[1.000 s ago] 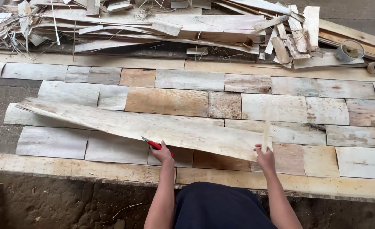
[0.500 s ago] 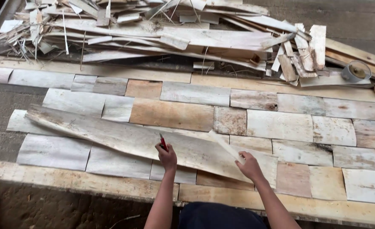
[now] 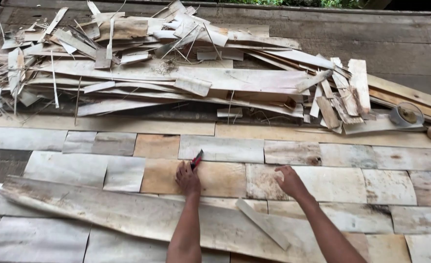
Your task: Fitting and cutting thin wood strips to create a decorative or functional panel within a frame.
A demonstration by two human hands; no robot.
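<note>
Your left hand is closed around a red-handled cutter, its tip angled up and away from you — held like a pen, so the edge can meet the wood flat. It rests on a tan veneer sheet in the middle row of the laid patchwork. Your right hand lies open, fingers spread, pressing the paler sheet just beside it, presumably to keep it from sliding. A narrow cut strip lies loose between your forearms, on top of the long weathered veneer piece that runs slantwise across the lower rows. Beyond the sheets, a heap of offcuts sits well out of the working area, and a roll of tape rests at the far right — near, but clear of your hands.
</note>
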